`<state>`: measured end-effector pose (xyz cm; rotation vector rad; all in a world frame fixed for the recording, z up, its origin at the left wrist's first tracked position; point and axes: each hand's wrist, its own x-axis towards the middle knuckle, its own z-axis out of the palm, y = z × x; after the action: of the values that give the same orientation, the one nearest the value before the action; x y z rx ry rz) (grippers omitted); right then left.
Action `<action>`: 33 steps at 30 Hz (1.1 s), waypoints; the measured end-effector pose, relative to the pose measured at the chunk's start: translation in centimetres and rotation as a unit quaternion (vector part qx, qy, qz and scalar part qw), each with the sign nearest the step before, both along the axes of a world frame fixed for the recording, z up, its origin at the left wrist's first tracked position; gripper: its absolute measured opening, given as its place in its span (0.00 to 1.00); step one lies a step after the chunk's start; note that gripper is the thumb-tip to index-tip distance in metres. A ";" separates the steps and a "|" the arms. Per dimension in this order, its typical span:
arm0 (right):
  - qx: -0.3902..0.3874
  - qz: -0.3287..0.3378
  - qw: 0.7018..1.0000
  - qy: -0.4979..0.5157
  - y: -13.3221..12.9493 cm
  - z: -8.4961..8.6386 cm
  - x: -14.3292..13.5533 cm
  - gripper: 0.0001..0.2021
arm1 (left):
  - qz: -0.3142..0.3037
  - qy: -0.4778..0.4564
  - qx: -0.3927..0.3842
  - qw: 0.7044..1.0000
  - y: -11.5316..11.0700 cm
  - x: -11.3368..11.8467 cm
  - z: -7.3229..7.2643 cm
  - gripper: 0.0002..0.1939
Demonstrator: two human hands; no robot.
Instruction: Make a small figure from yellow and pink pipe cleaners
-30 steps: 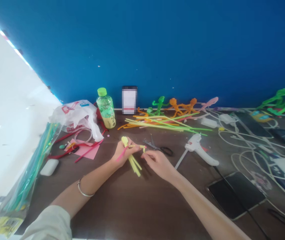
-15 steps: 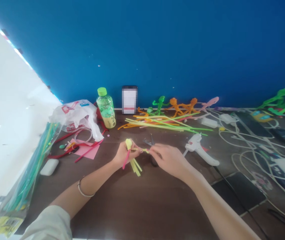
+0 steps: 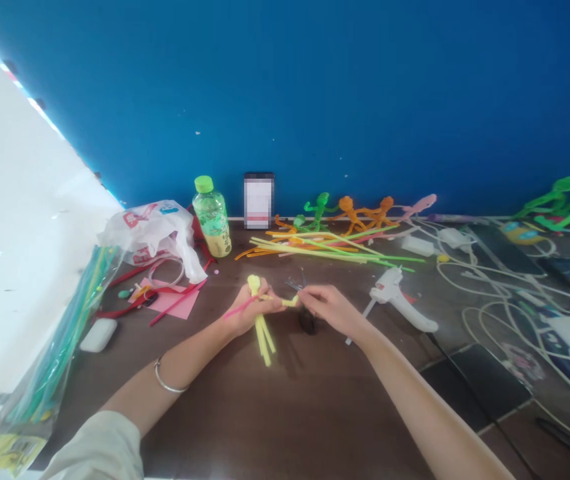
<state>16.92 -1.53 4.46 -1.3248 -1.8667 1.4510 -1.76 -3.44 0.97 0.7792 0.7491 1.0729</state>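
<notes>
A yellow pipe-cleaner figure [image 3: 263,340] is gripped in my left hand [image 3: 245,313]. Its rounded head sticks up above the fingers, and its straight strands hang below them. A pink pipe cleaner [image 3: 239,309] crosses that hand toward the wrist. From the left fingers a thin yellow arm runs right, its bent end pinched between the thumb and fingertips of my right hand [image 3: 332,308]. Dark-handled scissors [image 3: 307,321] lie on the table just behind and below the right fingertips, partly hidden by them.
Loose pipe cleaners [image 3: 315,248] lie behind my hands, with small orange figures [image 3: 349,212] beyond. A green-capped bottle [image 3: 213,223] and plastic bag [image 3: 152,227] stand left of a phone [image 3: 259,201]. Right are a white glue gun [image 3: 399,300] and tangled cables [image 3: 469,320].
The figure has turned in my left hand, so its strands hang straighter down and the pink pipe cleaner lies flatter to the left. My right hand has shifted slightly, and the yellow arm's end is now bent upward.
</notes>
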 end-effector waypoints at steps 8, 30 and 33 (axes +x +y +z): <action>-0.057 -0.080 0.993 0.068 -2.3 -2.1 -2.5 0.22 | 0.056 -0.023 -0.027 0.998 0.1 0.2 0.2 0.23; 0.314 0.063 0.857 -0.404 -4.2 1.8 -2.1 0.14 | 0.129 0.209 0.102 0.964 0.0 0.2 -0.5 0.18; 0.353 0.088 0.835 -0.413 -3.8 2.3 -1.8 0.12 | 0.110 0.218 0.108 0.964 0.0 0.1 -0.7 0.17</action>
<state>15.17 -5.34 6.80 -1.4837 -2.7143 0.0642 -1.64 -3.42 0.27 1.1621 1.1229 1.2108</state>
